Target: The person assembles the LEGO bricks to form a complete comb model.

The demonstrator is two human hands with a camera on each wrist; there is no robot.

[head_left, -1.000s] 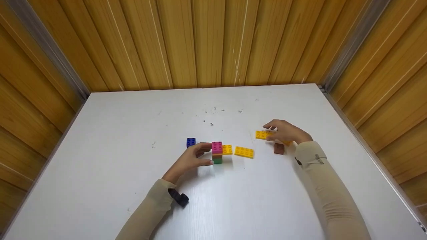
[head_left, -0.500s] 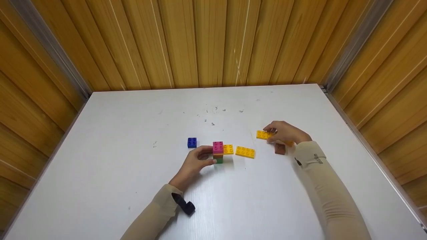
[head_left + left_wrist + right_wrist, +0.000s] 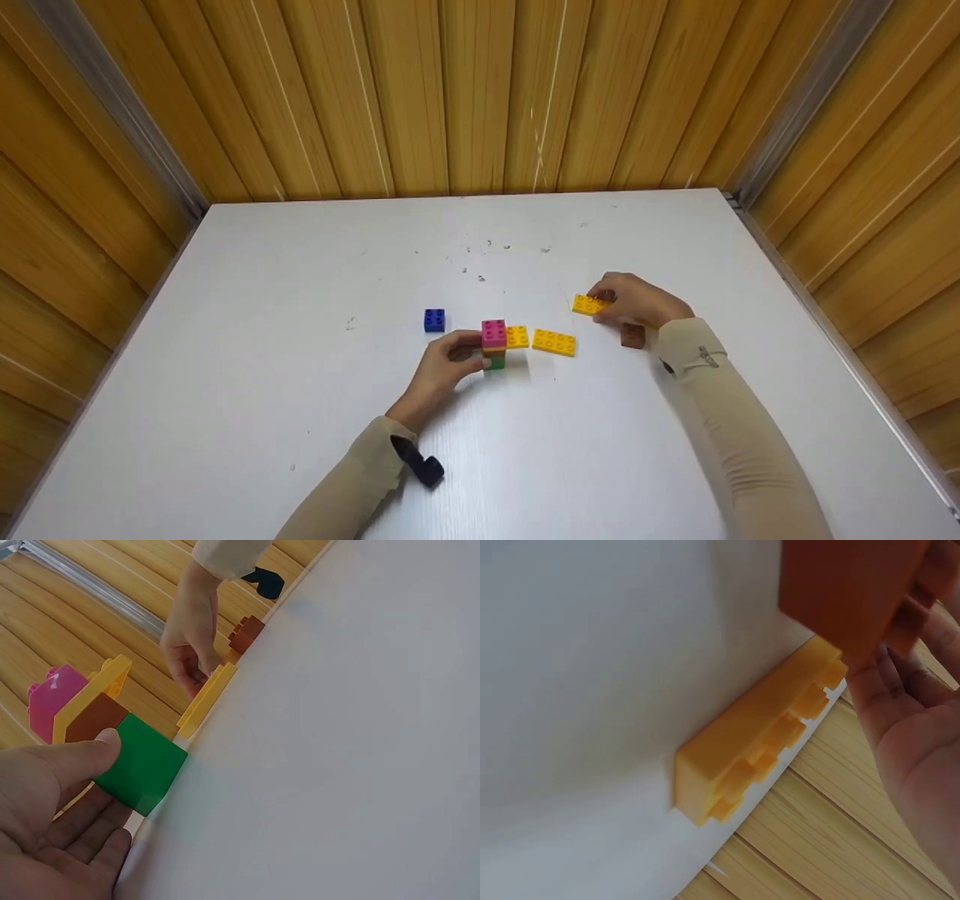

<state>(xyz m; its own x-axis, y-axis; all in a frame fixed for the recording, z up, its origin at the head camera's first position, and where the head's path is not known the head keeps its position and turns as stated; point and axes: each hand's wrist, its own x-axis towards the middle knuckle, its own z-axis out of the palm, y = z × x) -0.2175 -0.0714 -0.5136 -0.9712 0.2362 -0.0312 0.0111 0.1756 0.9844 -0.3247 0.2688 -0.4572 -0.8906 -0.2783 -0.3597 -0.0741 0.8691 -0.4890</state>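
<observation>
My left hand [image 3: 442,367] grips a small tower of toy building bricks, thumb on its near side. From the bottom the tower has a green brick [image 3: 142,765], a brown brick [image 3: 96,718], a yellow plate [image 3: 517,337] jutting right, and a pink brick [image 3: 493,332] on top. At the back right, my right hand [image 3: 637,298] pinches the right end of a flat yellow brick [image 3: 585,304]. Nearer me, by that hand's wrist, sits a brown brick [image 3: 633,336]. In the right wrist view, an orange-yellow brick [image 3: 757,727] lies beyond the brown brick [image 3: 847,592].
Between the hands, another flat yellow brick [image 3: 554,342] lies just right of the tower. A blue brick [image 3: 434,320] stands behind my left hand. Wood-patterned panels [image 3: 480,97] rise behind the white table [image 3: 315,262].
My left hand's thumb and fingers have closed onto the tower. My right hand has taken hold of the flat yellow brick and shifted it slightly left. The head view has drifted a little.
</observation>
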